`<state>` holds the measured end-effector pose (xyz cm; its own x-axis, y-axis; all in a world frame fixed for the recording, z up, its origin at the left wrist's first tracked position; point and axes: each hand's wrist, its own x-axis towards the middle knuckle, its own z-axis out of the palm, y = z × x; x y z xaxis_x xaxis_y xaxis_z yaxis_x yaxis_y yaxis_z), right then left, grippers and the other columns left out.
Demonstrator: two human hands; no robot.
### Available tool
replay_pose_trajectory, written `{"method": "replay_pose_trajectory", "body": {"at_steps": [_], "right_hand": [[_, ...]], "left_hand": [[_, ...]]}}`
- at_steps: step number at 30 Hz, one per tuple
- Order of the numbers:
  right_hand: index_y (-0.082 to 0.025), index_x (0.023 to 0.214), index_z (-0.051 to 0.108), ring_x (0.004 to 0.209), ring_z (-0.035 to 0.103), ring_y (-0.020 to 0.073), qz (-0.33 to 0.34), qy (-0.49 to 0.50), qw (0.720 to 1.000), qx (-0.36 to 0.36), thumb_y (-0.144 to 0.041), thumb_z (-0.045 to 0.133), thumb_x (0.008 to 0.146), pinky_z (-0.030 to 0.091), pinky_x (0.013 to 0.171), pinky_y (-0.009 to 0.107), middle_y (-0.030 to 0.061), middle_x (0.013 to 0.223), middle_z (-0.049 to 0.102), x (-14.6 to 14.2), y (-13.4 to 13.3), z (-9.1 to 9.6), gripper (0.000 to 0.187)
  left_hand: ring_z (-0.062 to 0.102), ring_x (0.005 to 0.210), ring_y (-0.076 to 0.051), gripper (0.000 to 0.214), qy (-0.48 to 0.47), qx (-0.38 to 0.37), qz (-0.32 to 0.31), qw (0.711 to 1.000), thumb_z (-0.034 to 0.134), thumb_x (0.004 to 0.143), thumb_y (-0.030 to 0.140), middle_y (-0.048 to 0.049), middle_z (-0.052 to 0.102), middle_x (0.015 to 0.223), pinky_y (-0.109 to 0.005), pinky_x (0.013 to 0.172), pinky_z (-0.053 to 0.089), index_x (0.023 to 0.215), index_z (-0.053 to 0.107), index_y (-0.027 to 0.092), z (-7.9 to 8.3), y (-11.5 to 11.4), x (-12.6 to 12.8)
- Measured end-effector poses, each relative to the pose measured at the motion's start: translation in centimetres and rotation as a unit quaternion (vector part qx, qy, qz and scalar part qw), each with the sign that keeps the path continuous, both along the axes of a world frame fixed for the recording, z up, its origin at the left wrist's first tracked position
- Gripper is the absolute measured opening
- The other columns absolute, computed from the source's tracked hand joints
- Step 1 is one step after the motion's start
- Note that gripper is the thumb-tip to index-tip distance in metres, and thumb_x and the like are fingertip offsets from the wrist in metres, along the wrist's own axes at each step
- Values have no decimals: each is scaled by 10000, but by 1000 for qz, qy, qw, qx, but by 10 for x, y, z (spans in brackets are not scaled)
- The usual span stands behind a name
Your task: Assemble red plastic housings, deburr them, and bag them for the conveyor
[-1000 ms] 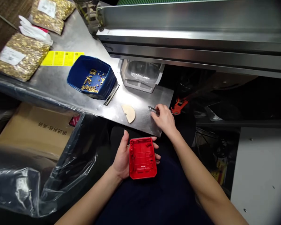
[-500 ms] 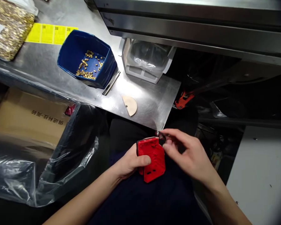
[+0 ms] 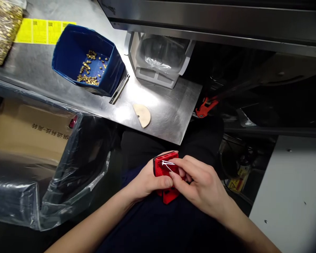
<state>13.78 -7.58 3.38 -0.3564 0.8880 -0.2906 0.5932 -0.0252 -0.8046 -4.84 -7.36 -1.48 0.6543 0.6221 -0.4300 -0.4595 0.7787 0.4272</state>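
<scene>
My left hand [image 3: 150, 181] grips a red plastic housing [image 3: 166, 173] from its left side, thumb across the front, above my lap. A thin black strip runs along the housing's left edge. My right hand [image 3: 200, 177] is closed on a pair of shiny, slim metal tweezers [image 3: 169, 166], pinched between thumb and index finger. Their V-shaped tips reach over the upper part of the housing; whether they hold anything is too small to tell. My right fingers hide the housing's right side.
A blue bin [image 3: 65, 59] with small brass pieces stands on the metal bench [image 3: 165, 116]. Nearby lie a pen-like tool [image 3: 119, 89] and a beige half-disc [image 3: 143, 115]. Behind is a grey bin [image 3: 158, 78] with bagged contents. A plastic-lined carton [image 3: 23, 130] stands left; an orange-handled tool [image 3: 207, 106] lies right.
My right hand has moved left and down, bringing the tweezers over the red housing. My left hand keeps its hold, and the housing is slightly tilted. The camera view has shifted slightly.
</scene>
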Motion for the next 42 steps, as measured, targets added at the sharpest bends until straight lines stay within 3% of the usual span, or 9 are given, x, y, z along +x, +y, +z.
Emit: {"method": "replay_pose_trajectory", "body": {"at_steps": [11,19,22,25,28,30,35,39,42], "right_hand": [[-213,1148,709,693,576,148,11,13,1000,-3,-251,583,1014,478,676,298,6,791,605,4,0,-1,188],[-248,1190,719,849,669,169,-1,60,998,-25,-257,564,1035,530,773,294,34,989,719,10,2,3,219],[-261,1177,720,708,633,143,-108,69,992,-10,-332,630,1004,514,642,269,11,918,696,23,9,-16,208],[-227,1208,701,666,600,143,-188,-12,981,48,-355,637,994,510,633,277,11,870,658,35,21,-54,258],[-179,1231,715,729,628,186,-99,-159,979,81,-292,638,978,528,693,320,44,872,663,40,28,-90,288],[-174,1253,711,769,650,201,-64,-197,973,99,-258,629,977,544,728,337,57,903,677,41,26,-98,300],[-229,1324,657,850,673,174,-87,-45,977,191,-192,629,988,576,820,326,55,1014,685,43,13,-57,339],[-169,1424,577,967,683,206,87,-3,957,277,-90,672,946,577,836,354,100,1108,721,43,10,-22,494],[-89,1422,563,949,683,227,181,-43,928,321,-59,665,941,568,803,379,120,1070,741,42,12,-17,492]], "left_hand": [[682,1040,-256,809,12,7,-14,1000,911,762,437,-103,713,1129,-340,929,514,1423,527,171,-6,-6,-2],[649,1160,-321,816,34,17,-33,999,884,767,517,-141,680,1258,-385,989,505,1424,543,173,-10,-7,-3],[667,1122,-326,801,42,14,-31,999,860,786,539,-145,690,1237,-383,943,522,1430,552,176,-12,-9,-3],[663,1152,-379,839,59,0,-30,998,868,767,551,-161,682,1268,-442,954,531,1447,544,183,-12,-11,-4],[651,1177,-423,873,61,-9,-34,998,870,751,573,-181,668,1301,-505,971,528,1455,538,177,-11,-11,-5],[662,1149,-409,875,65,-9,-34,997,867,754,576,-182,673,1289,-507,966,529,1457,537,173,-10,-11,-5],[679,1003,-289,691,80,9,-30,996,867,779,530,-127,717,1128,-395,904,534,1313,629,162,-8,-10,-3],[647,903,-230,561,58,20,-51,997,853,797,513,-90,699,1027,-343,854,517,1183,670,149,-7,-4,1],[625,902,-228,548,49,23,-62,997,853,797,503,-67,670,999,-386,921,500,1179,658,161,-6,0,3]]}}
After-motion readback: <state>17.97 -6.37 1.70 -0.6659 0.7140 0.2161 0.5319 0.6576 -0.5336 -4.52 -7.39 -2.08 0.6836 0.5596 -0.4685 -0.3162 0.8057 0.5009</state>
